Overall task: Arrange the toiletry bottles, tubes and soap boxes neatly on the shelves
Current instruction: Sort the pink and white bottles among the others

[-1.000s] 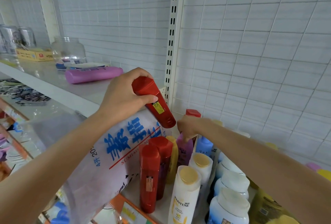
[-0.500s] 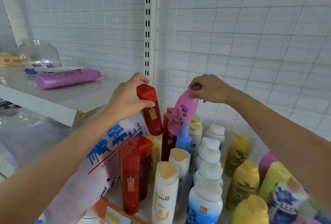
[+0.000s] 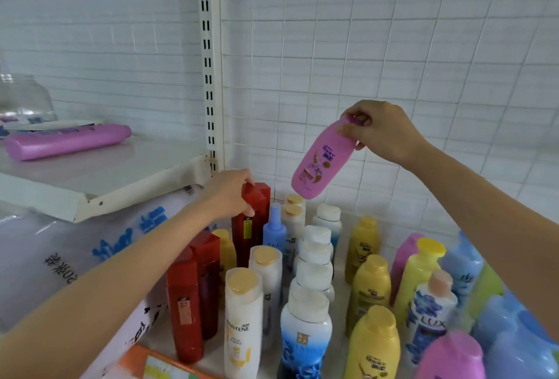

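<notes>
Pinching its cap end, right hand holds the pink bottle tilted above the shelf's back edge; left hand grips an upright red bottle near the back-left corner.

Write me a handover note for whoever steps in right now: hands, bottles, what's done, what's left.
Left hand: grip on the top of a red bottle, which stands at the back of the red row on the lower shelf.
Right hand: grip on the cap end of a pink bottle, held tilted in the air above the standing bottles.
Done: red, white and yellow bottles stand in rows.
Left: release the red bottle, shelve the pink one, perhaps by the pink bottle at right. A purple bottle lies flat on the upper shelf.
</notes>
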A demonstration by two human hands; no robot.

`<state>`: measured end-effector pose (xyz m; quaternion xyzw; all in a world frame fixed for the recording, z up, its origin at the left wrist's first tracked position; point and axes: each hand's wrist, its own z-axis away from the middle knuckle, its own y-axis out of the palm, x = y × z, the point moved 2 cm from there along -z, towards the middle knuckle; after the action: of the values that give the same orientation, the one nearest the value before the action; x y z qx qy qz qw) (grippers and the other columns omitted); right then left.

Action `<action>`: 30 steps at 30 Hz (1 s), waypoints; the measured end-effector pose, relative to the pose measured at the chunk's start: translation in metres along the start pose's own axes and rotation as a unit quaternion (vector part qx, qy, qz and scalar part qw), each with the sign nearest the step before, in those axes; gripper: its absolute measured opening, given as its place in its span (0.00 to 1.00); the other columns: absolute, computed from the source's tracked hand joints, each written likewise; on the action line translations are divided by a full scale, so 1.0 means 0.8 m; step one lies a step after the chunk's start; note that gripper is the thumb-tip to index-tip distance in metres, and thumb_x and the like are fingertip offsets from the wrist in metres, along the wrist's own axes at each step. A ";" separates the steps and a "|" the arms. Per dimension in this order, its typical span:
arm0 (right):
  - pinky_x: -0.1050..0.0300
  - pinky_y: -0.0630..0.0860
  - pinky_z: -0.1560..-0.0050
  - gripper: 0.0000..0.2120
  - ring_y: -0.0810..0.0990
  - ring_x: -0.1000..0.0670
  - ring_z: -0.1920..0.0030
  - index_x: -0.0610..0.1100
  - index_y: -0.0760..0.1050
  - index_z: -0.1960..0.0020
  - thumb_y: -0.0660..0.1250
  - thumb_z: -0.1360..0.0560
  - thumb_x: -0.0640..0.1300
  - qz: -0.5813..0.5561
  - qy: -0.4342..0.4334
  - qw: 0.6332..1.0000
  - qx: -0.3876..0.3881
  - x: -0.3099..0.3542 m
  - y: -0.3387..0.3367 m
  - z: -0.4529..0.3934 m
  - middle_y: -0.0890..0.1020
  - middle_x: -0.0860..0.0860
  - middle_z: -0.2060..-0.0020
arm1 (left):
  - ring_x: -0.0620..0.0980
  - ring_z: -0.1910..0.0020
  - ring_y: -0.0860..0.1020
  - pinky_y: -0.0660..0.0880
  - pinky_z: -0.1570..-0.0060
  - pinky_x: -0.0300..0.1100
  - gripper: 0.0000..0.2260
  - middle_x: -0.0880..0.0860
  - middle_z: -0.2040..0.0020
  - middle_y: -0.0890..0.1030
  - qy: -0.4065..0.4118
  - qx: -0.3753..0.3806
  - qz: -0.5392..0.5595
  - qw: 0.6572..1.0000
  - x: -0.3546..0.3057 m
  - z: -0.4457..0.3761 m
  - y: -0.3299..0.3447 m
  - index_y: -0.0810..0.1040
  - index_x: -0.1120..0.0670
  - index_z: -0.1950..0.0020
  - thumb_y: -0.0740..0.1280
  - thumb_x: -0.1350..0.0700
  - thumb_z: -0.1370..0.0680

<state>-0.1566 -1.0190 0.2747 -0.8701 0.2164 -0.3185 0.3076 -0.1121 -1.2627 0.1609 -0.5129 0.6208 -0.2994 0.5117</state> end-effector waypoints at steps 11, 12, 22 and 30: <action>0.74 0.72 0.70 0.09 0.76 0.55 0.66 0.41 0.76 0.48 0.66 0.26 0.43 0.024 0.013 0.999 0.022 -0.028 -0.015 0.034 0.78 0.47 0.56 | 0.52 0.42 0.74 0.72 0.46 0.45 0.25 0.54 0.40 0.76 -0.010 0.078 -0.076 0.994 0.011 -0.003 0.030 0.72 0.55 0.41 0.76 0.55 0.34; 0.72 0.73 0.68 0.09 0.77 0.53 0.66 0.41 0.76 0.48 0.66 0.26 0.43 0.031 0.011 0.999 0.024 -0.028 -0.016 0.037 0.79 0.47 0.56 | 0.53 0.43 0.74 0.72 0.46 0.45 0.24 0.54 0.40 0.75 -0.016 0.082 -0.081 0.993 0.012 -0.003 0.029 0.72 0.56 0.40 0.76 0.55 0.33; 0.56 0.74 0.52 0.10 0.77 0.47 0.58 0.40 0.77 0.47 0.66 0.26 0.44 0.072 0.019 0.997 0.006 -0.041 -0.059 0.070 0.78 0.48 0.54 | 0.51 0.43 0.76 0.72 0.45 0.43 0.16 0.52 0.40 0.78 0.017 0.057 -0.105 0.993 -0.034 -0.001 -0.002 0.75 0.54 0.38 0.65 0.50 0.24; 0.72 0.71 0.65 0.08 0.77 0.55 0.68 0.42 0.77 0.49 0.66 0.26 0.43 0.082 0.053 0.995 -0.024 -0.057 -0.126 0.113 0.78 0.49 0.58 | 0.47 0.52 0.77 0.75 0.48 0.45 0.12 0.49 0.47 0.80 0.188 0.045 0.006 0.981 -0.189 0.020 0.012 0.77 0.52 0.44 0.66 0.50 0.24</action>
<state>-0.1087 -0.8848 0.2681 -0.8382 0.3111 -0.3328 0.2999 -0.1076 -1.1150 0.1969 -0.4205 0.6950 -0.4151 0.4097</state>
